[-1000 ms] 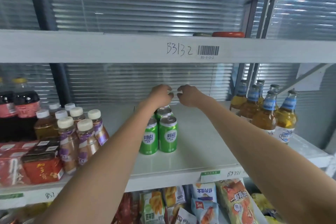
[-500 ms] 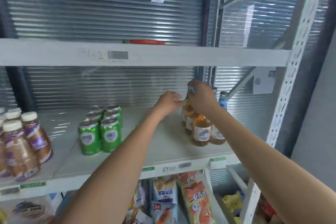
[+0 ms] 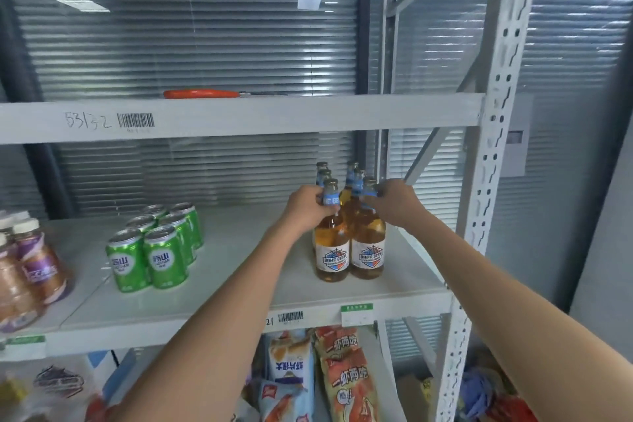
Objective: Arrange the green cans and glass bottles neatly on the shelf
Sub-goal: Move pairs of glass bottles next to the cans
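Several green cans (image 3: pixel 156 245) stand in two tight rows on the white shelf (image 3: pixel 219 298), left of centre. Several amber glass bottles with blue neck labels stand in two rows at the shelf's right end. My left hand (image 3: pixel 308 204) grips the neck of the front left bottle (image 3: pixel 332 252). My right hand (image 3: pixel 394 202) grips the neck of the front right bottle (image 3: pixel 368 250). Both bottles stand upright on the shelf, side by side and touching.
Brown drink bottles with purple labels (image 3: pixel 32 262) stand at the shelf's left end. A white perforated upright post (image 3: pixel 486 181) bounds the right side. An orange-handled tool (image 3: pixel 202 93) lies on the upper shelf. Snack bags (image 3: pixel 346 377) fill the level below.
My view has swung right from the green cans to the glass bottles. Both hands left the cans, reached the bottles and now hold the two front bottle necks.
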